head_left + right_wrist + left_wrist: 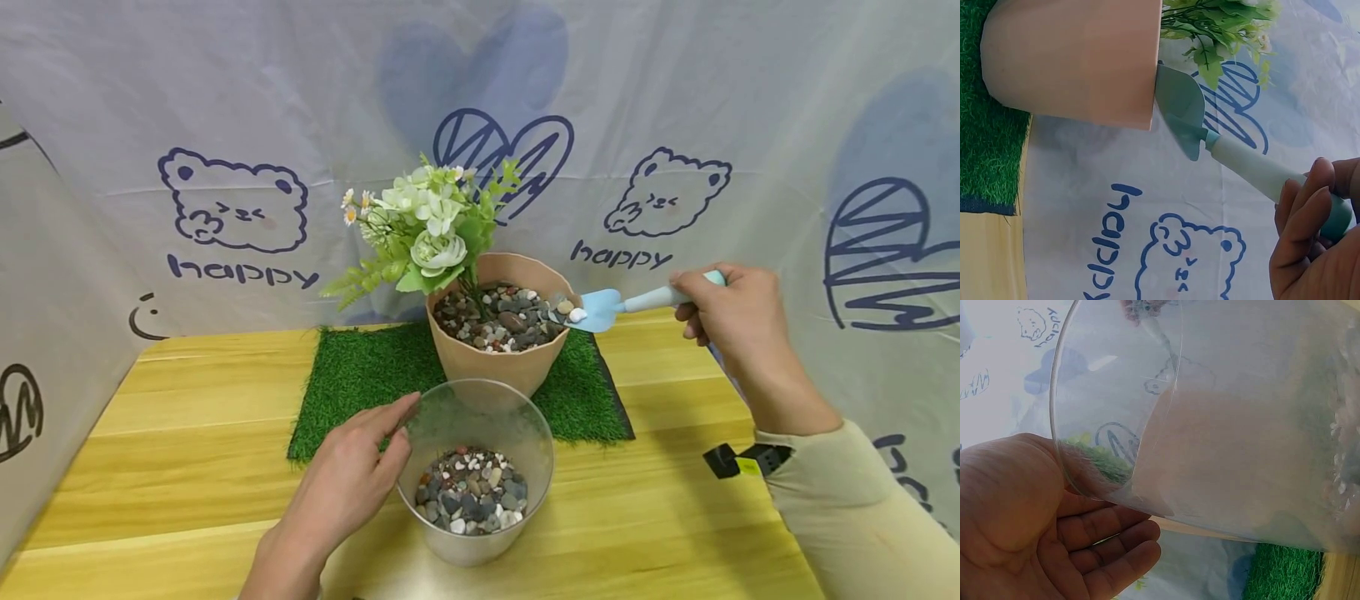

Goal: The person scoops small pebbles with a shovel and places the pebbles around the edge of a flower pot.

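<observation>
My right hand (738,321) grips the handle of a small blue trowel (600,310), seen also as a trowel (1182,103) in the right wrist view. Its blade tip reaches over the right rim of a peach-coloured plant pot (495,367), with a few pebbles on it. Inside the pot, pebbles (513,321) surround the stems of white and green flowers (431,217). Nearer me stands a clear container (480,542) with pebbles (472,496) at its bottom. My left hand (352,467) touches the container's left side near the rim, its fingers loosely extended in the left wrist view.
Under the pot lies a green artificial-grass mat (360,392) on a wooden table (187,433). A pale cloth (360,83) printed with bears and hearts hangs behind the table. A small black device (742,460) sits at the right wrist.
</observation>
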{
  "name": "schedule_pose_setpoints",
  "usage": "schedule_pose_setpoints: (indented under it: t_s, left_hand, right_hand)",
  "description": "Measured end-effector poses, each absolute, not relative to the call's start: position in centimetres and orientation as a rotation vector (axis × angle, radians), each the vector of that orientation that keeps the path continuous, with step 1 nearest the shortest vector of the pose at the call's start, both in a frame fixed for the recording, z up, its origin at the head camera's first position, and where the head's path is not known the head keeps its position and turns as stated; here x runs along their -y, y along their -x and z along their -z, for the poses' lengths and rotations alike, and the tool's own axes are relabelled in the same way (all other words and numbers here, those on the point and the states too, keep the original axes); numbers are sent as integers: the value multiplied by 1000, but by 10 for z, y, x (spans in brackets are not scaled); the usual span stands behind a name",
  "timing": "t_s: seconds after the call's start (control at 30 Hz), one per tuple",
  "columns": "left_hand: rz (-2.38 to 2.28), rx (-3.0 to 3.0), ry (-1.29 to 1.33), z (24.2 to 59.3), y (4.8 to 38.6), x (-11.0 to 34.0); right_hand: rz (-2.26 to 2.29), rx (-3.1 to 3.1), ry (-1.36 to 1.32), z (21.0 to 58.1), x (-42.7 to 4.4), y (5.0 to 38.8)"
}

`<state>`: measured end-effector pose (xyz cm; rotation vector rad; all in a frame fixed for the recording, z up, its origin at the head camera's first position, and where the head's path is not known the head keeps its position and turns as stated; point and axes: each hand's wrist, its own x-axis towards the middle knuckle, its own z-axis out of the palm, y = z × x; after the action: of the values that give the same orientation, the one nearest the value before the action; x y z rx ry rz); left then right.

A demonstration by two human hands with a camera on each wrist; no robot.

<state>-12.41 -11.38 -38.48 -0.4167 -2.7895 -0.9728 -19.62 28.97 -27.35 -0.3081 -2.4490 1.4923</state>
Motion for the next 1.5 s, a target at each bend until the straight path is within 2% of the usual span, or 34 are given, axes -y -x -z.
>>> schedule_pose_setpoints:
  t_s: [0.67, 1.0, 1.2, 1.5]
  left_hand:
    - [984, 2791, 421, 382, 125, 114]
    - [969, 2796, 413, 384, 125, 115]
    - [977, 2798, 410, 385, 125, 115]
    - [982, 2793, 421, 385, 125, 114]
  right_hand:
    - [-1238, 2540, 361, 259, -282, 189]
    - [-1154, 2518, 349, 260, -277, 203]
    - [-1106, 2500, 272, 265, -267, 211]
    - [-970, 2519, 46, 275, -249, 205]
